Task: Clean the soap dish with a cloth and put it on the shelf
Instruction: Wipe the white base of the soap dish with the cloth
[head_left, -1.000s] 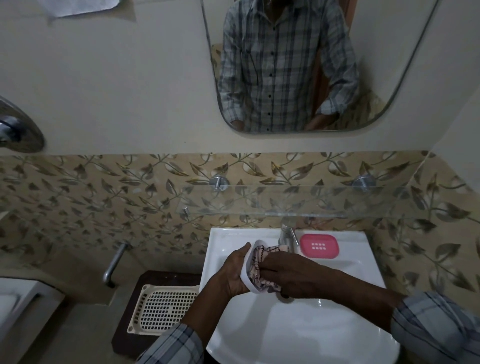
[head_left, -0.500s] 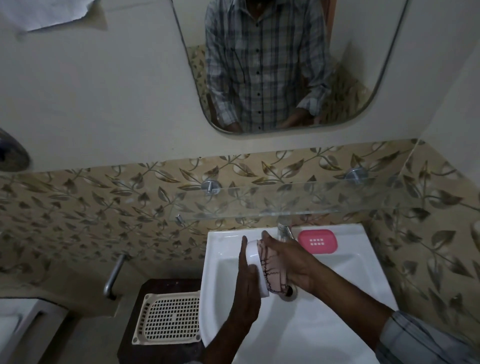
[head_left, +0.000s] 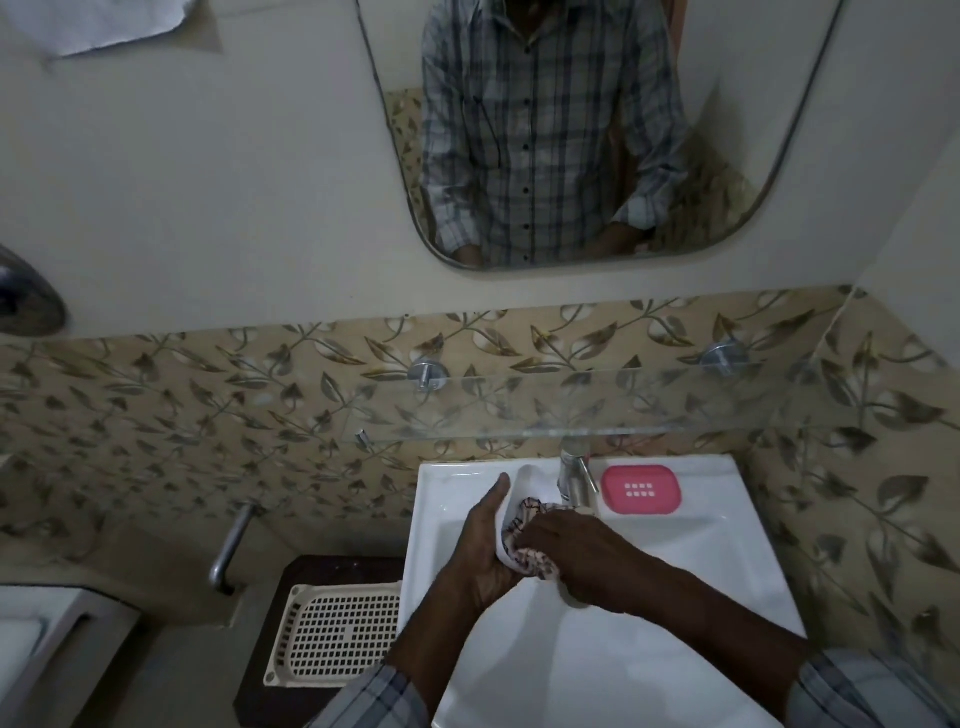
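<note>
Over the white sink, my left hand (head_left: 480, 545) holds a white soap dish (head_left: 525, 480) on edge; only its top rim and a strip of its side show. My right hand (head_left: 582, 556) presses a patterned pink cloth (head_left: 530, 540) into the dish's hollow. A pink perforated soap dish insert (head_left: 641, 489) lies flat on the sink ledge right of the tap. The glass shelf (head_left: 597, 410) hangs on the tiled wall just above the sink.
A chrome tap (head_left: 574, 470) stands at the back of the sink (head_left: 727, 571), close behind my hands. A cream slotted tray (head_left: 337, 631) lies on a dark stand to the left. A metal pipe (head_left: 228, 545) juts from the wall. A mirror hangs above.
My right hand has slid the cloth down from the dish's upper end to its lower part. The dish's top rim now shows bare, and my left hand keeps holding it.
</note>
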